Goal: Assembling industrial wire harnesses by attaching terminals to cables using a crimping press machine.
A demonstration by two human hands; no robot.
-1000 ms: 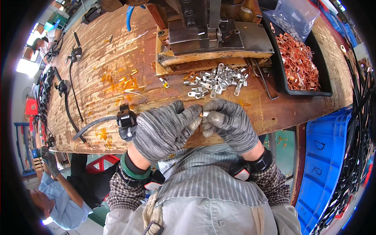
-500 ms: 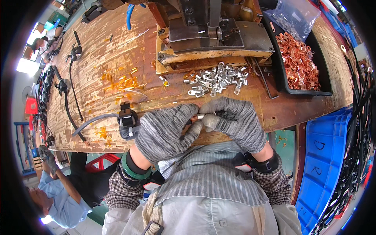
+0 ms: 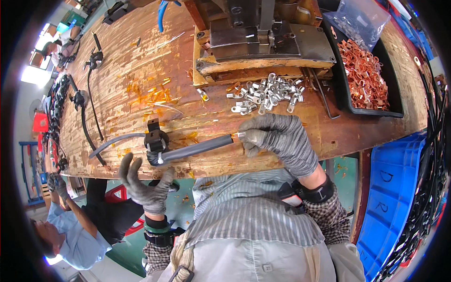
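A thick grey-sleeved cable (image 3: 199, 148) runs across the near edge of the workbench. It comes out of a black clamp-like fitting (image 3: 155, 139) that has a white tie around its lower part. My right hand (image 3: 281, 141), in a grey knit glove, pinches a silver cable lug (image 3: 241, 134) at the cable's right end. A little bare copper shows there, and the fingers hide most of the lug. My left hand (image 3: 146, 185), gloved alike, is off the cable below the black fitting, its fingers spread and holding nothing. A heap of silver cable lugs (image 3: 268, 95) lies beyond my right hand.
A metal press (image 3: 256, 44) stands at the back of the workbench (image 3: 117, 75). To its right, a black tray (image 3: 376, 112) holds copper lugs (image 3: 364, 77). A blue crate (image 3: 392, 183) is at the right. Another person (image 3: 77, 235) sits at lower left.
My left hand has let go of the cable and moved left and down, opening its fingers. The sleeved cable now shows. My right hand keeps hold of its end.
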